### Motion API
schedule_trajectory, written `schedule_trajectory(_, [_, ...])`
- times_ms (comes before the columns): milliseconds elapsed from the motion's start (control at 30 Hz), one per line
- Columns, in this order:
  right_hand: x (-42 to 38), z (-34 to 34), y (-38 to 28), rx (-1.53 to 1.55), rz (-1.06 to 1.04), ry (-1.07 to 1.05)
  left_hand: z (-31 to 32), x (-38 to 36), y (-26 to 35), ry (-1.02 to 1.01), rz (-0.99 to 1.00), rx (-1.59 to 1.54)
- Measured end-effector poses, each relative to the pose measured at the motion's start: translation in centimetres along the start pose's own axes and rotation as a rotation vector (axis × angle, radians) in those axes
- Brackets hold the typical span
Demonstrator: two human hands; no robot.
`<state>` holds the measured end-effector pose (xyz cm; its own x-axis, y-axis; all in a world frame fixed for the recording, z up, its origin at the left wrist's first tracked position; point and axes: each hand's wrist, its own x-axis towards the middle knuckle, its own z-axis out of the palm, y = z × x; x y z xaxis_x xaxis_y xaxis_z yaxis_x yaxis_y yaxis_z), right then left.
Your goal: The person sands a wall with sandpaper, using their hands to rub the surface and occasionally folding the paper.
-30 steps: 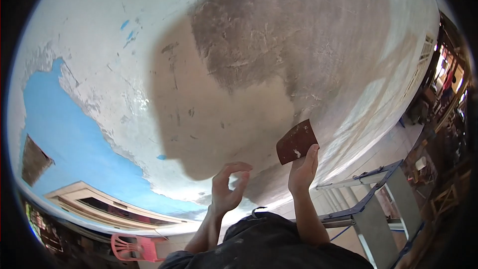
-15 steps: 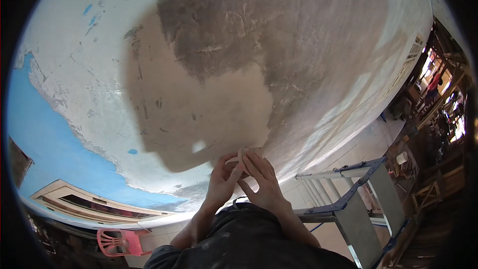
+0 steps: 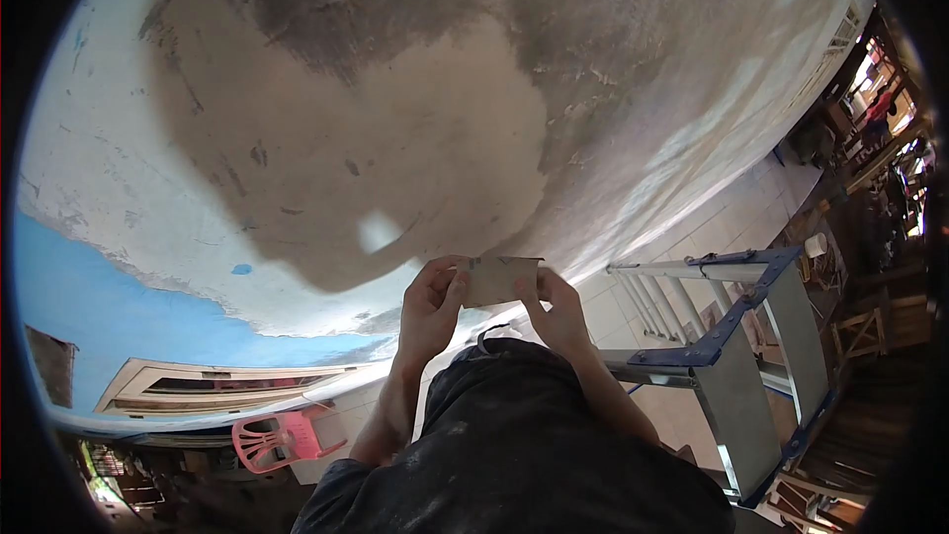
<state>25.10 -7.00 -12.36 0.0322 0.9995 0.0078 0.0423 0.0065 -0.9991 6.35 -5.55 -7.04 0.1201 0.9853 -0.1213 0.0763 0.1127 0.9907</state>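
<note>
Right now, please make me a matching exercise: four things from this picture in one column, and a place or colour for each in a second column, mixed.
Things:
1. sandpaper
2. chair
3. ladder
4. blue paint

Places or colours:
A. pink, at the bottom left
B. held between the left hand and the right hand
C. on the left part of the wall
D. metal with blue corners, on the right

Pairs: 1-B, 2-A, 3-D, 4-C
</note>
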Motion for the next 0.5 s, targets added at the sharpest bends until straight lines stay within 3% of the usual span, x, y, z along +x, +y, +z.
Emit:
schedule_trajectory(100, [-0.4,-0.1,0.4,-0.126,0.026,-0.056,0.8,0.3,-1.6,0.145,0.180,0.105])
schedule_trajectory(233, [-0.7,0.0,0.9,-0.183,-0.016,0.026,0.6,0.0,-3.3,0.525,0.588,0.471])
schedule_trajectory(333, [-0.9,-0.7,1.4,-0.261,-0.005,0.009,0.5,-1.4,-3.0,0.332,0.706,0.479])
schedule_trajectory(400, [-1.1,-0.7,1.9,-0.238,-0.001,0.000,0.4,-1.4,-3.5,-0.015,0.733,0.509])
schedule_trajectory(500, [-1.5,-0.8,2.0,-0.192,0.010,-0.067,1.7,-1.6,-3.2,-0.149,0.726,0.601])
